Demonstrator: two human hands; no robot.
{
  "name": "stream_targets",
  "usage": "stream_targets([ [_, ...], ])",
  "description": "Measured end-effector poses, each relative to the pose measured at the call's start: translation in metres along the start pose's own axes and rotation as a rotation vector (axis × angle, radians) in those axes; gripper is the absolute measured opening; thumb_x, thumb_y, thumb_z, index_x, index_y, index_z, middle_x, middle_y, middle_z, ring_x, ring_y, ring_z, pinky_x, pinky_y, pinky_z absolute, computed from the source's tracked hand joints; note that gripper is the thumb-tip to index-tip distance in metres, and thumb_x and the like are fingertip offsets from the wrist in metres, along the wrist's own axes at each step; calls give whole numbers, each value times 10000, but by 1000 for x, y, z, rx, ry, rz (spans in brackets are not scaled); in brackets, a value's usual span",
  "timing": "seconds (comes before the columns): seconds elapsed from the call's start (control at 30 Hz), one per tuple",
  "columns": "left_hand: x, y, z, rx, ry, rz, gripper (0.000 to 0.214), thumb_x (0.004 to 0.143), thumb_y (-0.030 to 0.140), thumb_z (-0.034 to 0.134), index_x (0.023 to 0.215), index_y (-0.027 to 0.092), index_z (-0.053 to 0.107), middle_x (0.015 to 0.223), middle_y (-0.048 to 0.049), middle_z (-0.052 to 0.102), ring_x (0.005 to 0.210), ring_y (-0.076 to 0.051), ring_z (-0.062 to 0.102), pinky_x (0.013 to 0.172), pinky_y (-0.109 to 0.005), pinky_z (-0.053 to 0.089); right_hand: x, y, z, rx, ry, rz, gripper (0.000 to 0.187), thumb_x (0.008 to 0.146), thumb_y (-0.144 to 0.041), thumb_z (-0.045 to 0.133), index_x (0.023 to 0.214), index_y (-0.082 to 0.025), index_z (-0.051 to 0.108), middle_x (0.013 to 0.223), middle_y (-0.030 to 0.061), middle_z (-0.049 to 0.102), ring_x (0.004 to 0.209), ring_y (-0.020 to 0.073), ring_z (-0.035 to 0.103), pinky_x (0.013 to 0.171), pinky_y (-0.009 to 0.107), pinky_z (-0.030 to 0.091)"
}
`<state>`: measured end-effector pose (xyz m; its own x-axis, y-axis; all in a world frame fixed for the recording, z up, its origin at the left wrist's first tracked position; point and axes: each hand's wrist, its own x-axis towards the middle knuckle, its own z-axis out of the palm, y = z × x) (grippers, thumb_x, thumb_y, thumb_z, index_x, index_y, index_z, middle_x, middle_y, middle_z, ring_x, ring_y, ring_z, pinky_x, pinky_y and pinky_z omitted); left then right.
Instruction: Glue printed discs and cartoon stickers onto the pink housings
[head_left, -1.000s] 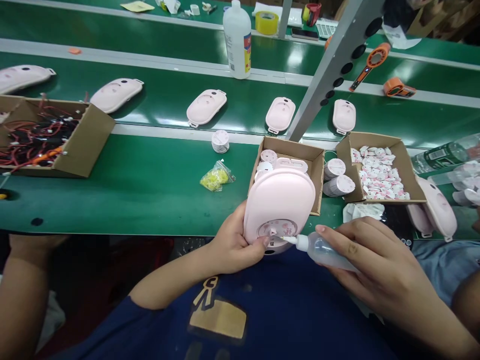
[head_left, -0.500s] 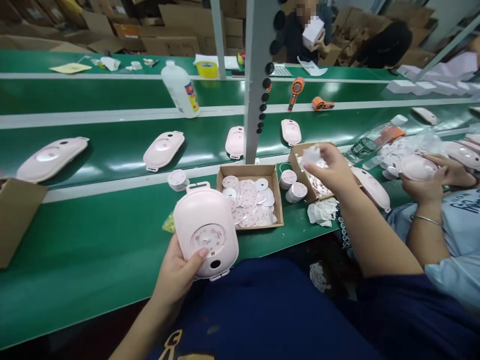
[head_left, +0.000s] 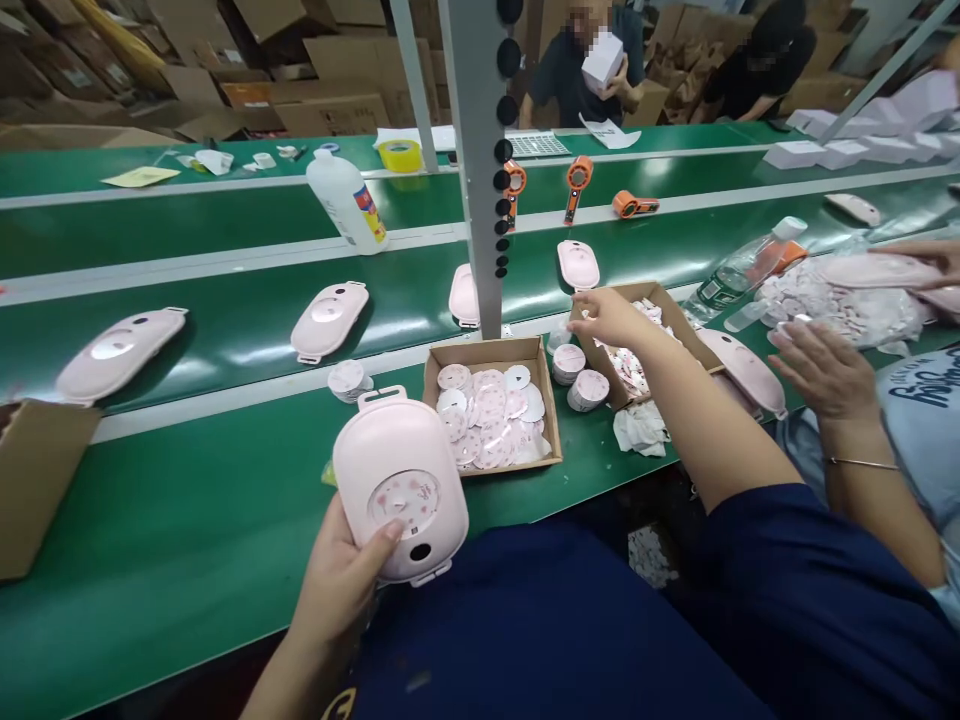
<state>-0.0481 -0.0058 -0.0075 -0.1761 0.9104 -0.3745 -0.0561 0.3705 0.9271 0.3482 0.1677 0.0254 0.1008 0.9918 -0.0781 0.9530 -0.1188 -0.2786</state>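
Observation:
My left hand [head_left: 341, 560] grips a pale pink plastic case [head_left: 397, 440] by its lower left side. The thumb rests at the edge of a round patterned sticker [head_left: 409, 503] set in the case's oval recess. A dark oval spot lies below the sticker. My right hand [head_left: 604, 318] reaches over the near left corner of a cardboard box of patterned pieces [head_left: 634, 370], fingers apart. Just left of its fingertips stands a small translucent container [head_left: 559, 337], behind two stacks of round stickers [head_left: 588, 390]. An open box of loose round stickers [head_left: 491, 405] lies between my hands.
Several pink cases [head_left: 330, 320] lie along the green conveyor [head_left: 225, 350]. A grey post [head_left: 480, 200] rises behind the sticker box. Beyond stand a white bottle [head_left: 346, 200] and orange handheld fans [head_left: 578, 185]. At right, a co-worker's hand [head_left: 832, 365] is near; cardboard stands at left [head_left: 45, 480].
My right hand has moved left and let go of the small translucent container, which now stands by the sticker stacks. My left hand still holds the case. The co-worker's hands have moved apart.

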Motion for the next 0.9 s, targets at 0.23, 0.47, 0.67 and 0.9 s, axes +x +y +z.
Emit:
stream_targets([
  [0.23,5,1,2,-23,2,-86,706,581,409,877,1192,227,575,1131,-64,701,1072,-313,649,866,-370,573,-36,64,-23,-171,-207,138,174,877,-268,657,1022,-204,729,1033,59,724,905,204,669,860,354,520],
  [0.47,12,-5,3,-32,-90,-95,824,518,403,897,1234,190,548,1123,-111,727,1044,-356,666,800,-403,602,-44,84,13,-285,-279,169,288,951,-382,600,1153,-179,635,1210,81,639,1090,217,620,967,460,509],
  [0.67,6,-6,6,11,-158,-41,798,580,438,869,1254,159,547,1152,-151,721,1063,-372,665,851,-427,583,-52,80,4,-230,-123,112,345,964,-412,521,1200,-219,682,1271,91,666,1173,256,611,989,403,482],
  [0.9,-8,-2,13,51,-266,-24,717,666,451,821,1267,169,549,1189,-157,703,1103,-357,656,919,-427,548,-59,79,-1,-258,-131,163,418,989,-409,426,1270,-209,662,1190,96,715,1096,266,658,872,354,524],
])
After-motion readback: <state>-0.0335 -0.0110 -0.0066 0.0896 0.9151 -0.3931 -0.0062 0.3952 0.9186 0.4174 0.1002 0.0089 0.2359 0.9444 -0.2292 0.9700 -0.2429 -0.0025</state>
